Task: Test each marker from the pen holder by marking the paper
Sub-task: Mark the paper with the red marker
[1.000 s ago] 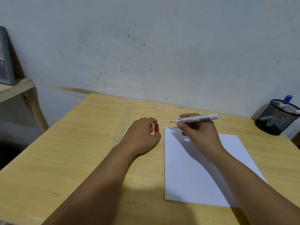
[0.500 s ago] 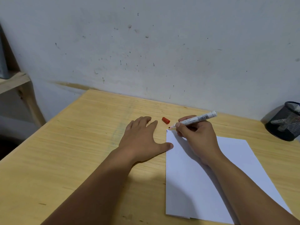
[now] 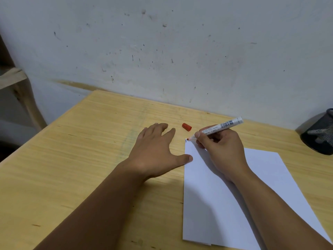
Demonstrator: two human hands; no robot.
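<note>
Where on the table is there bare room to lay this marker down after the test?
Bare wood runs left of the left hand to the table edge, and behind the red cap toward the wall. It is crowded at the paper corner, where the right hand holds the marker, and by the pen holder.

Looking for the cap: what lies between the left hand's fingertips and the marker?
The red cap, loose on the table, in the head view.

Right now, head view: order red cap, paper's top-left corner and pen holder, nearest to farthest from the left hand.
1. Paper's top-left corner: just right of the left hand, whose thumb touches that edge.
2. Red cap: on the table beyond the fingers.
3. Pen holder: far right edge.
</note>
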